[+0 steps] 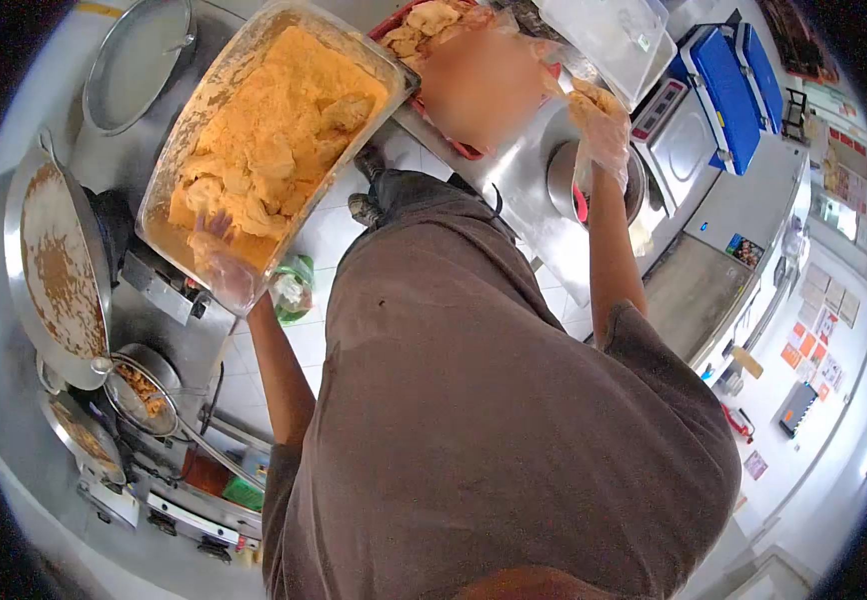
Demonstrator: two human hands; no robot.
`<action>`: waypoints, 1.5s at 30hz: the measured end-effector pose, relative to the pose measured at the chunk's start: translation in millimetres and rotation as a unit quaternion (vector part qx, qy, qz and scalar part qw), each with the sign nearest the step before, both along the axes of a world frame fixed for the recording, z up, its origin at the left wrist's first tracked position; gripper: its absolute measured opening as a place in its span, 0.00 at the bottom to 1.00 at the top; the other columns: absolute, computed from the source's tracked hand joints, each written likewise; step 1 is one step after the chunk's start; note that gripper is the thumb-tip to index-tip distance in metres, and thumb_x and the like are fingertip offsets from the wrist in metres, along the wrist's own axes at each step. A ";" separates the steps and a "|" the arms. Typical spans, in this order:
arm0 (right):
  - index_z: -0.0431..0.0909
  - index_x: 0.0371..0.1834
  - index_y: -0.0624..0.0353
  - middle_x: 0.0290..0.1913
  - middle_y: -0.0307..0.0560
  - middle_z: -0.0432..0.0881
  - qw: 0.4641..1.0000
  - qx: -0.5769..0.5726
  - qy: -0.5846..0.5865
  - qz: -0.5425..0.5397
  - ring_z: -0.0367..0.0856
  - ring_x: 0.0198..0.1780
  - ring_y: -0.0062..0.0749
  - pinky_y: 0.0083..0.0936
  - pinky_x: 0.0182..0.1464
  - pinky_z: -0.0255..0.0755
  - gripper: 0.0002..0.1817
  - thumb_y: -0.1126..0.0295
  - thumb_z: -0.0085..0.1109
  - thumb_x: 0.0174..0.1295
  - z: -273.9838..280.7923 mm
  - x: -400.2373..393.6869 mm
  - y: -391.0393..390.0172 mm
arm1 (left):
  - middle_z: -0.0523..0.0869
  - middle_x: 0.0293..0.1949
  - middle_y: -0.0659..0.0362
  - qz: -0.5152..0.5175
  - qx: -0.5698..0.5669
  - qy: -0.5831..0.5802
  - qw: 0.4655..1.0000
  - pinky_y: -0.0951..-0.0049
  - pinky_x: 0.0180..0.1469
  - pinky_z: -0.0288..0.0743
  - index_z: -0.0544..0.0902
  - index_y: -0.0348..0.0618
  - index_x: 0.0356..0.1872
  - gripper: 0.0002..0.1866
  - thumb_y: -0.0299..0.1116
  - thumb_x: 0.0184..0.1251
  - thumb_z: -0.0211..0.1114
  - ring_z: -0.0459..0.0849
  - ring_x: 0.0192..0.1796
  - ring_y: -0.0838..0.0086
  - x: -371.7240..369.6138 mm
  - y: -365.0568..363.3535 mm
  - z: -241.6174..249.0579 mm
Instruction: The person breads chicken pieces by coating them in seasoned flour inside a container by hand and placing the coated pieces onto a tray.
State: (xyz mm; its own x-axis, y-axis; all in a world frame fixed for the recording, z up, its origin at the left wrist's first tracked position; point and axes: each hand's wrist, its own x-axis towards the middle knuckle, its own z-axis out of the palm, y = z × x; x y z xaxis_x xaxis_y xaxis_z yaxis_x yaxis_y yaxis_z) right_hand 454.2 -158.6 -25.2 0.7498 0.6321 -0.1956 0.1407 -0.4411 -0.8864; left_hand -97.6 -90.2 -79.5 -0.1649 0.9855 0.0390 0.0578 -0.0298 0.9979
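My left hand, in a clear plastic glove, reaches into the near end of a clear tub of orange breading. Its fingers are apart and touch the breading, beside several coated chicken pieces. My right hand, also gloved and dusted with coating, is raised above a round metal pot. Those fingers are curled, and whatever they hold blends with the coating on the glove. Left of it stands a red basket with pale chicken pieces; its middle is blurred.
A large wok and a strainer with fried bits are at the left, below a round metal bowl. A scale, a blue case and a clear container stand at the right.
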 end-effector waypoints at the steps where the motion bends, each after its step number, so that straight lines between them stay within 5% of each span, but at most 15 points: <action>1: 0.88 0.53 0.62 0.40 0.40 0.89 0.998 0.023 0.052 -0.024 0.83 0.41 0.21 0.19 0.43 0.76 0.13 0.70 0.67 0.68 -12.6 5.3 -5.7 | 0.83 0.61 0.45 -0.036 0.000 0.021 0.999 0.58 0.67 0.72 0.71 0.34 0.74 0.37 0.59 0.83 0.47 0.84 0.61 0.59 17.1 7.7 15.6; 5: 0.88 0.54 0.62 0.44 0.40 0.90 0.999 0.036 0.024 -0.008 0.83 0.38 0.24 0.22 0.42 0.77 0.18 0.65 0.71 0.65 -73.7 18.7 -15.5 | 0.83 0.61 0.47 -0.150 0.008 0.138 0.979 0.58 0.68 0.72 0.71 0.33 0.74 0.33 0.53 0.86 0.46 0.83 0.63 0.60 109.5 32.6 68.3; 8: 0.88 0.55 0.58 0.44 0.44 0.91 0.999 -0.032 0.001 -0.016 0.85 0.38 0.26 0.25 0.42 0.78 0.20 0.58 0.70 0.65 -118.7 36.9 -12.5 | 0.86 0.59 0.47 -0.249 0.020 0.111 0.962 0.61 0.65 0.75 0.73 0.33 0.72 0.28 0.48 0.87 0.46 0.85 0.60 0.62 181.7 53.6 81.9; 10: 0.88 0.55 0.56 0.44 0.48 0.91 0.999 -0.041 0.009 -0.027 0.87 0.41 0.31 0.29 0.44 0.79 0.20 0.56 0.69 0.65 -151.0 50.0 -5.8 | 0.87 0.57 0.44 -0.321 0.042 0.270 0.907 0.62 0.61 0.78 0.77 0.33 0.68 0.28 0.47 0.85 0.49 0.88 0.57 0.59 227.1 73.1 81.3; 12: 0.89 0.54 0.55 0.45 0.54 0.91 0.998 -0.019 0.040 -0.039 0.90 0.45 0.38 0.34 0.49 0.80 0.20 0.55 0.67 0.65 -175.9 55.1 4.0 | 0.88 0.55 0.42 -0.429 0.104 0.451 0.776 0.59 0.60 0.80 0.74 0.33 0.71 0.29 0.45 0.80 0.56 0.88 0.57 0.55 271.6 88.2 78.1; 14: 0.87 0.55 0.57 0.47 0.57 0.90 0.995 -0.071 -0.069 -0.033 0.89 0.51 0.47 0.39 0.54 0.80 0.22 0.55 0.65 0.65 -173.9 53.8 17.4 | 0.87 0.55 0.41 -0.482 0.097 0.526 0.694 0.57 0.60 0.80 0.71 0.33 0.73 0.34 0.48 0.75 0.61 0.86 0.58 0.52 320.9 100.4 69.9; 15: 0.87 0.56 0.57 0.49 0.59 0.90 0.987 -0.103 -0.121 -0.028 0.88 0.54 0.52 0.42 0.56 0.79 0.23 0.55 0.64 0.64 -157.7 44.4 22.1 | 0.87 0.56 0.40 -0.493 0.055 0.520 0.695 0.56 0.61 0.80 0.69 0.32 0.74 0.38 0.52 0.73 0.62 0.85 0.60 0.50 345.0 100.5 64.1; 16: 0.84 0.59 0.57 0.54 0.58 0.88 0.994 -0.113 0.000 -0.008 0.86 0.57 0.56 0.45 0.59 0.79 0.24 0.55 0.62 0.65 -106.9 34.3 34.0 | 0.86 0.57 0.38 -0.503 0.012 0.513 0.695 0.55 0.62 0.80 0.68 0.31 0.74 0.42 0.55 0.71 0.63 0.84 0.61 0.49 364.2 95.6 59.3; 19: 0.86 0.57 0.55 0.54 0.58 0.89 0.981 -0.154 -0.107 0.039 0.88 0.54 0.49 0.39 0.58 0.80 0.25 0.52 0.69 0.62 -156.6 55.3 37.7 | 0.86 0.57 0.39 -0.521 -0.041 0.576 0.629 0.55 0.63 0.79 0.67 0.30 0.74 0.48 0.63 0.66 0.64 0.84 0.62 0.50 405.4 80.9 51.4; 25: 0.81 0.56 0.55 0.47 0.59 0.88 0.931 -0.218 -0.257 0.141 0.86 0.56 0.56 0.46 0.54 0.81 0.22 0.54 0.63 0.66 -190.8 73.0 45.9 | 0.87 0.56 0.40 -0.510 -0.112 0.612 0.593 0.55 0.61 0.80 0.82 0.32 0.57 0.39 0.61 0.59 0.72 0.87 0.59 0.51 422.7 89.0 5.1; 28: 0.81 0.55 0.55 0.50 0.58 0.87 0.931 -0.259 -0.219 0.134 0.86 0.55 0.54 0.42 0.54 0.81 0.21 0.53 0.61 0.68 -151.6 60.1 62.6 | 0.89 0.53 0.42 -0.488 -0.112 0.622 0.602 0.57 0.58 0.83 0.88 0.35 0.49 0.33 0.58 0.57 0.73 0.89 0.56 0.53 426.4 94.2 -13.2; 33: 0.81 0.55 0.60 0.43 0.50 0.88 0.995 0.064 -0.061 -0.042 0.87 0.45 0.42 0.35 0.49 0.81 0.22 0.56 0.66 0.66 -176.7 23.4 42.4 | 0.91 0.43 0.40 -0.474 -0.134 0.572 0.656 0.56 0.51 0.85 0.90 0.34 0.43 0.29 0.52 0.52 0.74 0.91 0.47 0.50 430.3 100.5 -23.6; 37: 0.81 0.53 0.65 0.44 0.47 0.89 0.985 0.105 0.060 -0.126 0.86 0.44 0.32 0.29 0.48 0.80 0.20 0.63 0.70 0.64 -202.6 20.0 37.9 | 0.91 0.42 0.40 -0.473 -0.133 0.540 0.684 0.55 0.51 0.85 0.90 0.34 0.43 0.28 0.51 0.50 0.75 0.91 0.47 0.49 422.2 108.1 -40.5; 41: 0.81 0.51 0.67 0.46 0.47 0.87 0.946 0.110 0.183 -0.243 0.84 0.45 0.29 0.26 0.47 0.80 0.15 0.70 0.68 0.66 -135.2 -0.4 36.2 | 0.90 0.46 0.40 -0.491 -0.130 0.489 0.709 0.56 0.55 0.83 0.90 0.35 0.46 0.31 0.53 0.50 0.75 0.90 0.51 0.49 415.5 114.0 -45.0; 45: 0.81 0.49 0.68 0.44 0.45 0.86 0.909 0.183 0.194 -0.319 0.84 0.42 0.27 0.24 0.43 0.80 0.12 0.73 0.65 0.67 -124.0 -15.4 33.1 | 0.90 0.49 0.40 -0.553 -0.139 0.529 0.629 0.56 0.58 0.81 0.90 0.36 0.48 0.34 0.59 0.53 0.73 0.89 0.54 0.49 418.8 119.2 -45.4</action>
